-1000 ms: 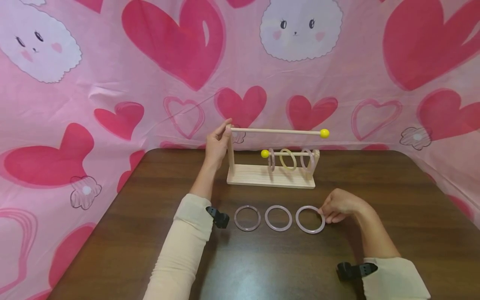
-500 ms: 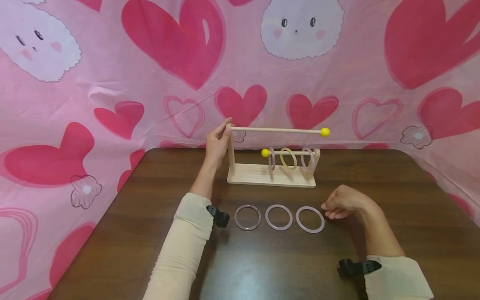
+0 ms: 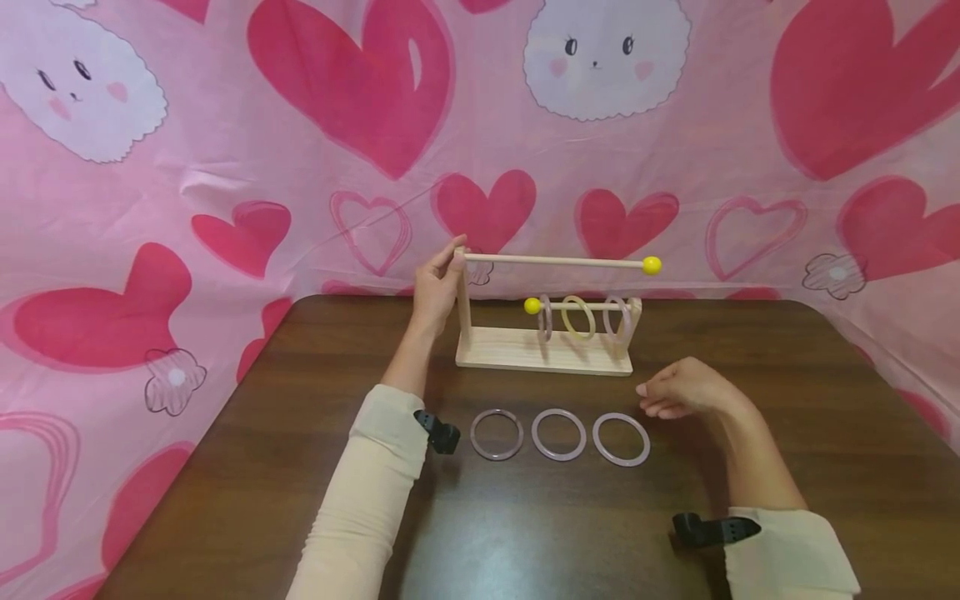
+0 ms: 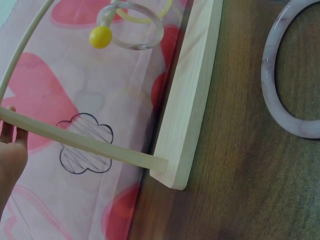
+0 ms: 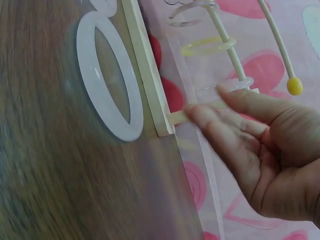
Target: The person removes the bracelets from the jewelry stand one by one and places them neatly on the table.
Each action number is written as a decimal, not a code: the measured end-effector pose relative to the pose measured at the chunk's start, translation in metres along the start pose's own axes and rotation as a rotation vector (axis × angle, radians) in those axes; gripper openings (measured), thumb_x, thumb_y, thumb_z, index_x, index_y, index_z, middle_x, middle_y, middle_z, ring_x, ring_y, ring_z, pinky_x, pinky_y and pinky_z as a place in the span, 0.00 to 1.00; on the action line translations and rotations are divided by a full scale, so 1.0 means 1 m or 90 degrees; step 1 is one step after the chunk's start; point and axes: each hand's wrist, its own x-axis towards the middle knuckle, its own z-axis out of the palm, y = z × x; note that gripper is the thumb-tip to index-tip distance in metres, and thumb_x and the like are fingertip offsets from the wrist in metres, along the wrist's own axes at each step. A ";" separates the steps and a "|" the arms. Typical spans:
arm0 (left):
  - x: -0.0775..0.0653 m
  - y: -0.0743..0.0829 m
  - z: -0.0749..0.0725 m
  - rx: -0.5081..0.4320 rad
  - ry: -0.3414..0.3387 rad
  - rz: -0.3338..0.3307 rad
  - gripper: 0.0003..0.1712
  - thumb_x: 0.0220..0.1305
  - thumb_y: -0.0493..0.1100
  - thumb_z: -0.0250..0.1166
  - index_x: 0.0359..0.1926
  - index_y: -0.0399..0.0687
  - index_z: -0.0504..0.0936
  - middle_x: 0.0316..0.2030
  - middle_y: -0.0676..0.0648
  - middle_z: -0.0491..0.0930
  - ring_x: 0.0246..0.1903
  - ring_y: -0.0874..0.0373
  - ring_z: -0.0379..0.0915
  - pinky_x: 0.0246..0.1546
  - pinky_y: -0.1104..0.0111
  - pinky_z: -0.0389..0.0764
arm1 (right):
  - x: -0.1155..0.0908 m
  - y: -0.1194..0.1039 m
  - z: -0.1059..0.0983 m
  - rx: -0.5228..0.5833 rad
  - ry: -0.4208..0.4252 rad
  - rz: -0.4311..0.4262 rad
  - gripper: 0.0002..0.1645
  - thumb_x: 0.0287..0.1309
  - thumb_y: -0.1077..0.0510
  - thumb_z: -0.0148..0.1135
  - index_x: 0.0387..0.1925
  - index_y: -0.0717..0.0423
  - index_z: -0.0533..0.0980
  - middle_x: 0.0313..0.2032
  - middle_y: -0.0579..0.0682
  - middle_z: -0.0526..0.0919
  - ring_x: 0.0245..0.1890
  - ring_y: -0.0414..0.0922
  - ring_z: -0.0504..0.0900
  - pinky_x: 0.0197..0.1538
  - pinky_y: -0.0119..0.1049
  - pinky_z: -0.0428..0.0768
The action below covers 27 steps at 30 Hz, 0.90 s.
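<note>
At the back of the table stands a wooden rack with a pale base [image 3: 543, 353] and two rods. My left hand [image 3: 435, 293] grips the top of its tall left post [image 3: 463, 304], thumb in front. The upper rod [image 3: 555, 262] is bare, ending in a yellow ball [image 3: 652, 265]. Three bangles hang on the lower rod [image 3: 603, 307]; the middle one is a yellow bangle [image 3: 593, 323], the others purplish. In front lie three pale purple bangles in a row, including the right bangle [image 3: 622, 463]. My right hand [image 3: 688, 389] hovers beyond it, fingers loosely bent, holding nothing.
The dark wooden table [image 3: 300, 500] reaches back to a pink heart-patterned cloth [image 3: 360, 150] hanging close behind the rack. Also on the table lie the left bangle [image 3: 497, 457] and the middle bangle [image 3: 558, 458]. Black cameras are strapped at both wrists.
My right hand has let go of the right bangle and moved up and away toward the rack. The left hand keeps its place on the post.
</note>
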 end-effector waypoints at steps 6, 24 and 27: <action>0.000 -0.001 0.000 -0.003 -0.001 0.000 0.21 0.65 0.38 0.57 0.57 0.35 0.73 0.54 0.32 0.71 0.55 0.52 0.70 0.55 0.69 0.69 | 0.004 -0.003 0.004 0.135 0.048 -0.057 0.29 0.60 0.61 0.58 0.51 0.86 0.64 0.35 0.62 0.83 0.33 0.44 0.83 0.42 0.37 0.81; 0.000 0.000 0.002 -0.013 0.004 0.002 0.20 0.65 0.36 0.56 0.57 0.34 0.73 0.54 0.30 0.71 0.55 0.51 0.69 0.55 0.70 0.69 | 0.029 -0.035 0.042 0.262 0.167 -0.229 0.31 0.60 0.60 0.60 0.56 0.80 0.64 0.47 0.63 0.78 0.38 0.41 0.83 0.45 0.35 0.78; 0.000 0.001 0.002 -0.015 0.007 -0.004 0.20 0.65 0.36 0.57 0.57 0.35 0.73 0.53 0.31 0.72 0.54 0.51 0.70 0.55 0.70 0.69 | 0.035 -0.044 0.051 0.259 0.203 -0.242 0.30 0.59 0.60 0.60 0.56 0.77 0.65 0.50 0.69 0.74 0.38 0.40 0.83 0.45 0.35 0.78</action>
